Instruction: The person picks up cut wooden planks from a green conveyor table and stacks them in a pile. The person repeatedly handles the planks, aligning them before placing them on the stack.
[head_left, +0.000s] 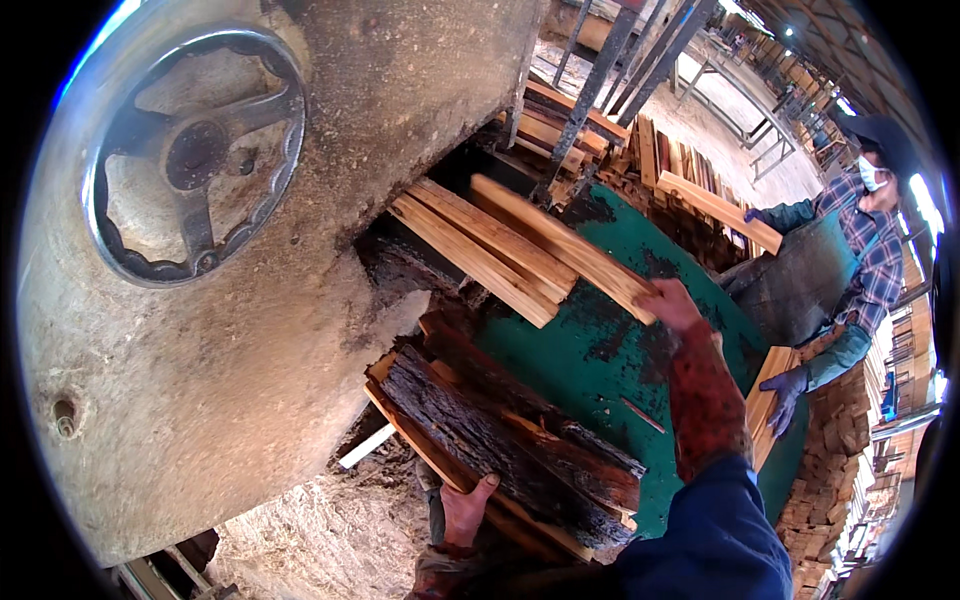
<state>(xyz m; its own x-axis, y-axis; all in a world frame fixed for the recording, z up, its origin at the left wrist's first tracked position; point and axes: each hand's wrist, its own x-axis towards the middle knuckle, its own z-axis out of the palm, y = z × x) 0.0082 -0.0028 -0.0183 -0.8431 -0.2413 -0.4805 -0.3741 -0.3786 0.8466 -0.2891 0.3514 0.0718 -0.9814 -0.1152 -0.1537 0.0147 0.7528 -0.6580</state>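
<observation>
My right hand (676, 304) is closed on the near end of a sawn wooden board (560, 245). The board's far end lies by the dark opening in a large dusty machine (330, 130). Beside it, two more boards (480, 250) stick out of that opening, over the green table (540, 350). Low in the view, my left hand (466, 510) grips the edge of a bark-covered slab (470, 430), its thumb on top and its fingers hidden underneath. Another rough bark slab (560, 445) lies against it, on the table's near side.
A metal handwheel (195, 155) is on the machine's face. At right, a masked co-worker (865, 220) in gloves holds a board (720, 212) and another board (768, 405). Stacked wood (825, 480) stands at the table's right edge. Sawdust (320, 530) covers the floor below.
</observation>
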